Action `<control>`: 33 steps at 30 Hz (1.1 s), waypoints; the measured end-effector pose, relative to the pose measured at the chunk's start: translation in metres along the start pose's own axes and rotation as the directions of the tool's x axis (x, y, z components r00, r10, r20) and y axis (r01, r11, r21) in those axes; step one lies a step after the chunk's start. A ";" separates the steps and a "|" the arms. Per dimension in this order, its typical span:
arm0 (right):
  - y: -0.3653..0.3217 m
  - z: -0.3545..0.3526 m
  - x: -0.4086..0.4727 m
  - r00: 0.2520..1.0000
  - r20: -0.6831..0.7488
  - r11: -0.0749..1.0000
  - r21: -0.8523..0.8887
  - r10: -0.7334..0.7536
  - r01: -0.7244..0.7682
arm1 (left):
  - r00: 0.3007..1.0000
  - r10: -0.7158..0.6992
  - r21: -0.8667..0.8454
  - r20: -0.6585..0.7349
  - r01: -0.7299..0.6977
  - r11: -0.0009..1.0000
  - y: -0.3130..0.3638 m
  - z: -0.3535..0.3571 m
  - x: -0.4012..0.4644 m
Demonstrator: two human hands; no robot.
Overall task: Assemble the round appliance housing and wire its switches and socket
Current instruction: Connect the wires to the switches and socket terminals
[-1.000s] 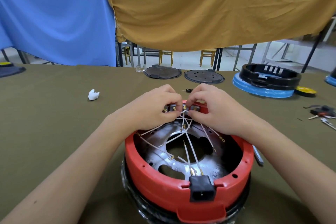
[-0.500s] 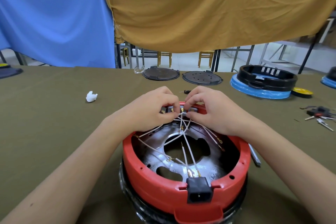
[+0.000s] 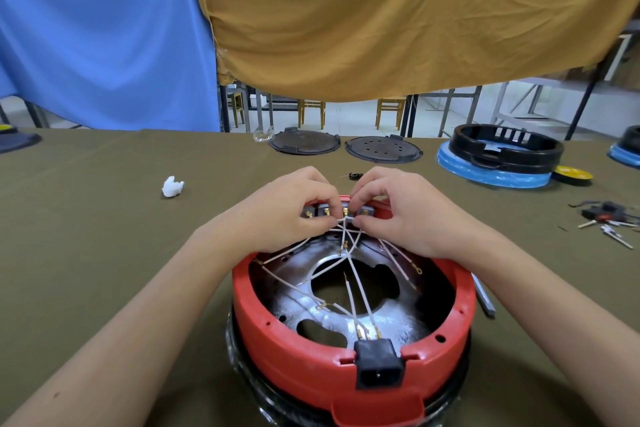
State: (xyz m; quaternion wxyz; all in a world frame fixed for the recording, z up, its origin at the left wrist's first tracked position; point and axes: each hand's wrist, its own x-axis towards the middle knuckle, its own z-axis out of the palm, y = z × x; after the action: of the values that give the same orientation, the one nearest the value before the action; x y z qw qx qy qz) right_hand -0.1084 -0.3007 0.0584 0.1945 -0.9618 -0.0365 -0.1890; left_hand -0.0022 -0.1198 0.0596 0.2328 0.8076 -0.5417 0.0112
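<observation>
Head view: olive table [image 3: 104,253], blue and mustard drapes behind; both hands [image 3: 346,215] pinch white wires [image 3: 349,253].

Curled fingers [image 3: 320,199] of both hands hide the switches' [image 3: 365,211] far faces; behind the fingertips, a small black part [image 3: 354,176] is too small to identify.
</observation>
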 end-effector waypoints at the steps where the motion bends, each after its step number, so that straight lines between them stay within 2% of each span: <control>1: 0.000 0.000 0.000 1.000 -0.006 1.000 0.002 0.009 -0.009 | 1.000 0.000 0.002 -0.001 0.000 1.000 0.000 0.000 0.000; 9: -0.002 0.000 -0.001 0.999 -0.008 0.999 -0.012 0.042 -0.042 | 1.000 0.000 -0.019 0.002 0.000 1.000 0.001 -0.001 0.000; 20: 0.001 -0.001 0.000 1.000 -0.005 0.999 0.046 0.002 -0.002 | 1.000 0.000 -0.037 -0.005 0.000 0.999 0.000 0.000 -0.001; 33: 0.001 0.000 0.001 0.999 0.016 0.999 -0.009 -0.033 0.033 | 1.000 0.001 -0.059 -0.004 -0.001 0.998 0.002 -0.001 -0.001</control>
State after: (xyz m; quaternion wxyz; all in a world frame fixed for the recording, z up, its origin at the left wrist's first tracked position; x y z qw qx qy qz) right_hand -0.1074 -0.3018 0.0581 0.1867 -0.9635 -0.0528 -0.1846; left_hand -0.0042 -0.1190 0.0612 0.2576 0.8002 -0.5417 -0.0033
